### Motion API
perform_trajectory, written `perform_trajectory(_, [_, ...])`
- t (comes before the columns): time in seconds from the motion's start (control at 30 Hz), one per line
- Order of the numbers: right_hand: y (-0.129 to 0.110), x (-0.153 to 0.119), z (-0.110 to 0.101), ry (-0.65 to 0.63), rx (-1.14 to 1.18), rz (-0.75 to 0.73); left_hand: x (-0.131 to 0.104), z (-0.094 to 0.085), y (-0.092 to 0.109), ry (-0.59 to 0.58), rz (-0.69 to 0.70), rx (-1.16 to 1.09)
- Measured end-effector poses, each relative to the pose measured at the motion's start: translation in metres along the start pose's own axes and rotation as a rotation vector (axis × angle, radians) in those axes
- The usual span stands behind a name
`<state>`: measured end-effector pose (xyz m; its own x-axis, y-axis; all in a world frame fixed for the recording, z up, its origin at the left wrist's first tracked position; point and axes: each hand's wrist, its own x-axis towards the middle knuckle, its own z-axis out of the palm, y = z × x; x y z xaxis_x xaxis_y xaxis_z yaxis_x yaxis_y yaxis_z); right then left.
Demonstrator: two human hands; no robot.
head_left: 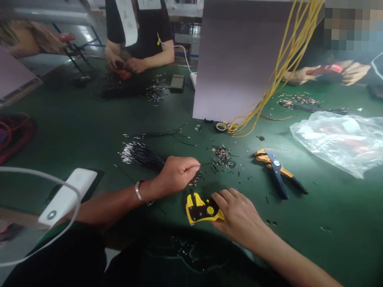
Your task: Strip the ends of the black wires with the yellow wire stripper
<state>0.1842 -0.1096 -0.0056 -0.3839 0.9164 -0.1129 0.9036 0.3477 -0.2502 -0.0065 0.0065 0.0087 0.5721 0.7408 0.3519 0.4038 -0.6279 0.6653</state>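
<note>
My left hand [178, 174] is closed in a pinch on a thin black wire [206, 164], whose end sticks out to the right of the fingertips. Beneath and behind that hand lies a bundle of black wires [146, 156] with bright metal ends at the left. My right hand [236, 213] is wrapped round the handles of a yellow and black wire stripper [204, 209], its jaws pointing left, a little below the left fist. Just beyond both hands is a pile of small wire offcuts and terminals [223, 156].
A blue and orange wire stripper [276, 166] lies at right, near a clear plastic bag [344, 139]. Yellow wires [276, 88] hang before a grey panel [236, 56]. At left are a white power bank [69, 195] and red cable [20, 140]. Co-workers' hands [128, 66] work across the table.
</note>
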Motion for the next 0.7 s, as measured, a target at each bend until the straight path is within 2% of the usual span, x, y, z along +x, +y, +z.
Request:
perform_trajectory(0.07, [0.001,0.000,-0.001,-0.031,-0.002,-0.013,-0.003,0.002,-0.002,0.038,0.168,0.165])
perform_trajectory(0.13, [0.002,0.001,-0.004,-0.053,0.009,-0.020,-0.006,0.005,-0.004,0.051,0.275,0.282])
perform_trajectory(0.3, [0.004,0.000,-0.007,-0.078,0.043,-0.062,-0.011,0.006,-0.005,0.065,0.420,0.442])
perform_trajectory(0.47, [0.008,-0.003,-0.008,-0.089,0.130,-0.098,-0.013,0.005,-0.005,0.104,0.537,0.507])
perform_trajectory(0.57, [0.016,-0.003,-0.011,0.015,0.333,-0.091,-0.014,0.006,-0.005,0.105,0.587,0.517])
perform_trajectory(0.7, [0.025,0.007,-0.019,0.220,0.772,0.096,-0.016,0.007,-0.003,0.071,0.636,0.516])
